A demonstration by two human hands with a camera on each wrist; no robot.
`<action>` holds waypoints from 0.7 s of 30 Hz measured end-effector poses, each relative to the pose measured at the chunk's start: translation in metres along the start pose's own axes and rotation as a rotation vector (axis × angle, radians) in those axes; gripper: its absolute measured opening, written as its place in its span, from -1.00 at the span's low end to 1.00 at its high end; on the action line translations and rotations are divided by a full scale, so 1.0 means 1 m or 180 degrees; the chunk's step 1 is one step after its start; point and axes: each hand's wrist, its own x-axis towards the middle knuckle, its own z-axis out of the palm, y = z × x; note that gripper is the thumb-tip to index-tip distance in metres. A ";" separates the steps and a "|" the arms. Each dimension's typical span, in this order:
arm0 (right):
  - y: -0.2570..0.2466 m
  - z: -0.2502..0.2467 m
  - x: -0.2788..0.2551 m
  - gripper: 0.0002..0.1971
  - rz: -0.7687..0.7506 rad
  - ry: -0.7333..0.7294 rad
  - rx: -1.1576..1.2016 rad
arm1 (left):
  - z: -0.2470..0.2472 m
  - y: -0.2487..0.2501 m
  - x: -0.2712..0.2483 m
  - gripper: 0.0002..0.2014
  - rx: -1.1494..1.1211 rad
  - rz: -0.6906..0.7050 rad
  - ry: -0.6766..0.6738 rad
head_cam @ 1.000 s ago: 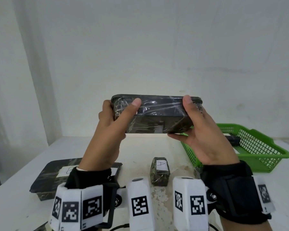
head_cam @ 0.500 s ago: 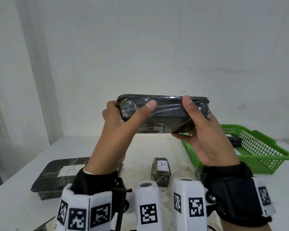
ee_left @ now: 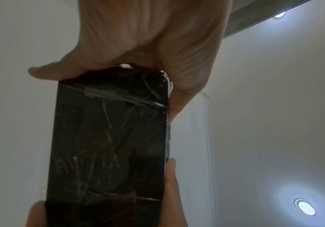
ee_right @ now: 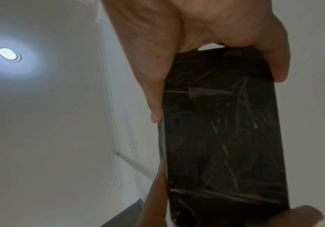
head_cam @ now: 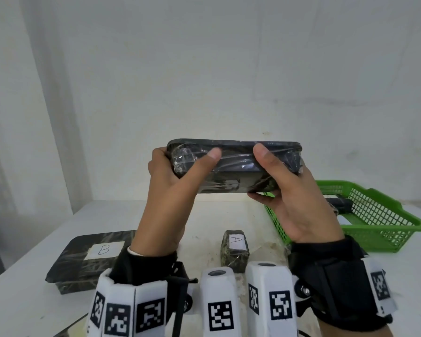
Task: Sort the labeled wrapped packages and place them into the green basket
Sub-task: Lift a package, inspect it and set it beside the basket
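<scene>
Flat black film-wrapped package [head_cam: 233,166] gripped at both ends by curled fingers [head_cam: 212,154].

Four wrapped packages show: one long black package [head_cam: 233,166] held in the air by two hands, the left hand [head_cam: 170,190] and the right hand [head_cam: 294,198]; one flat package labeled B [head_cam: 88,259] near the table's [head_cam: 22,300] left edge; one small package labeled A [head_cam: 235,249] at mid-table; one dark package [head_cam: 339,205], partly hidden, inside the single green basket [head_cam: 384,229] at the right edge.
</scene>
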 end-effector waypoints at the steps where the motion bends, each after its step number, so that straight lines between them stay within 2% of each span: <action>1: 0.000 0.000 0.000 -0.11 -0.0006 0.0022 -0.0014 | 0.001 -0.001 0.000 -0.43 0.0003 0.0005 0.0022; 4: -0.001 -0.001 -0.001 -0.09 0.0085 -0.0014 -0.0050 | 0.001 -0.004 0.001 -0.51 0.0060 -0.0021 0.0031; 11: -0.005 -0.005 -0.002 -0.07 0.0019 -0.0149 0.0049 | -0.005 0.003 -0.001 -0.34 0.0180 -0.0049 -0.0218; 14: -0.002 -0.009 0.001 -0.12 0.0027 -0.0238 0.0027 | -0.005 0.002 -0.001 -0.37 0.0213 -0.0005 -0.0148; 15: -0.002 -0.009 0.001 -0.09 0.0004 -0.0233 -0.0010 | -0.005 0.000 0.000 -0.40 0.0247 0.0015 -0.0115; 18: 0.000 -0.008 0.004 0.35 0.0095 -0.0208 0.0031 | -0.006 0.000 0.000 -0.44 0.0279 0.0041 -0.0137; 19: 0.000 -0.008 0.004 0.42 0.0103 -0.0203 0.0051 | -0.007 0.001 0.000 -0.45 0.0266 0.0062 -0.0142; 21: 0.001 -0.009 0.005 0.32 0.0047 -0.0235 0.0020 | -0.009 0.002 0.001 -0.46 0.0225 0.0083 -0.0168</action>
